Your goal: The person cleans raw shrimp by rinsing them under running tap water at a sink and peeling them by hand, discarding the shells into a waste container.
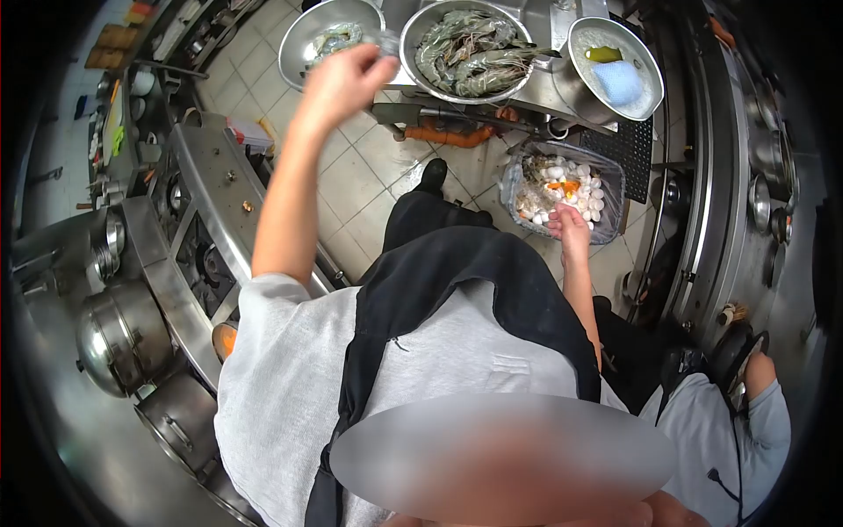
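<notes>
My left hand (pixel 349 83) is raised near the gap between two metal bowls, smeared by motion, its fingertips hidden. In the left bowl (pixel 299 42) lie a few pale, peeled-looking shrimp (pixel 334 39). The middle bowl (pixel 409 60) is heaped with large grey unpeeled shrimp (pixel 470 53). My right hand (pixel 571 227) hangs at the near side of a lined bin (pixel 612 180), its fingers drawn together; what they hold is too small to make out. Inside the bin are white eggshells (pixel 587 189), shrimp scraps (pixel 540 180) and orange bits.
A metal pot (pixel 575 83) with cloudy liquid, a blue sponge (pixel 619 82) and a green item stands at the right. A stove (pixel 206 211) and large pots (pixel 127 338) line the left. Another person (pixel 707 439) is at the lower right. Shelving holds pans at the far right.
</notes>
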A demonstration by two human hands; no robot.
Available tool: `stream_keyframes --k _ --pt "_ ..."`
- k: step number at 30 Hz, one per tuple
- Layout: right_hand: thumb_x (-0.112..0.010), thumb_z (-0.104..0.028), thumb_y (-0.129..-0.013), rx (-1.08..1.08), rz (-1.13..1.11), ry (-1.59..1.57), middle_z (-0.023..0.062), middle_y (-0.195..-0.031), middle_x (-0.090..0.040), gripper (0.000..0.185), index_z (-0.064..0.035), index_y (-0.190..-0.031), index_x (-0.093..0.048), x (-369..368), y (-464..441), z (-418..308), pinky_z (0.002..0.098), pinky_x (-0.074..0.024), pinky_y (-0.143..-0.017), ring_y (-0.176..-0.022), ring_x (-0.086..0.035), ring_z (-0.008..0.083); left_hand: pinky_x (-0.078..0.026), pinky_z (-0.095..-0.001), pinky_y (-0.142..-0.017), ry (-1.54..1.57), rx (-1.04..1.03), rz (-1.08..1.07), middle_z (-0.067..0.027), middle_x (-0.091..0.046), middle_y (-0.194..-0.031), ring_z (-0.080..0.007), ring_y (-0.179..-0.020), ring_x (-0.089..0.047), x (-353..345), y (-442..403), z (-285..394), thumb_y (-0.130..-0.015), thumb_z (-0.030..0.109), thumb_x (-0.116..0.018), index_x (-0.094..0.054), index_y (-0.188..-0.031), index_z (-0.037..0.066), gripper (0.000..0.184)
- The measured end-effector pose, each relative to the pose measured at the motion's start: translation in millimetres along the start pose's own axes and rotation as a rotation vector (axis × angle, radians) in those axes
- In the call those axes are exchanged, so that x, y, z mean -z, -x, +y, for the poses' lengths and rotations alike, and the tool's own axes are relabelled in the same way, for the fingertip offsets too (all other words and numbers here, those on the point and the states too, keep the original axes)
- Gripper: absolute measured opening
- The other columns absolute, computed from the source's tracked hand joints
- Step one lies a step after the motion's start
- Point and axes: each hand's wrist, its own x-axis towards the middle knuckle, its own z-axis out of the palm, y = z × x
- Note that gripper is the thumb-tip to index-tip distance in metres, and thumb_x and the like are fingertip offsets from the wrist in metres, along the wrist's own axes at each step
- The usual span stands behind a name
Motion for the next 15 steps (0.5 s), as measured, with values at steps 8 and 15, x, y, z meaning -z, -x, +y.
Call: stream_keyframes --k 8,15 --pt "-0.063 -0.025 -0.097 -0.013 -0.005 0.019 0.0008 -0.082 -0.066 0.021 -0.0060 -0.105 -0.068 0.2 7.1 7.0 0.0209 -0.0444 -0.056 -0.065 -0.059 0.0076 -0.052 -0.0447 -0.085 -0.356 -0.179 0.148 -0.0131 -0.073 -0.104 -0.0314 -0.100 -0.068 -10.0 -60.5 4.0 -0.085 0.036 -0.068 -0.069 -0.113 0.010 0.039" --pt "-0.062 -0.023 -0.097 0.000 0.034 -0.007 0.0010 -0.082 -0.067 0.021 -0.0050 -0.107 -0.067 9.0 13.4 17.7 0.0205 -0.0457 -0.056 -0.064 -0.060 0.0074 -0.046 -0.0472 -0.090 -0.491 -0.150 -0.093 -0.0135 -0.074 -0.097 -0.0323 -0.096 -0.070 -75.5 -106.1 24.8 -0.080 0.032 -0.068 -0.067 -0.107 0.011 0.035"
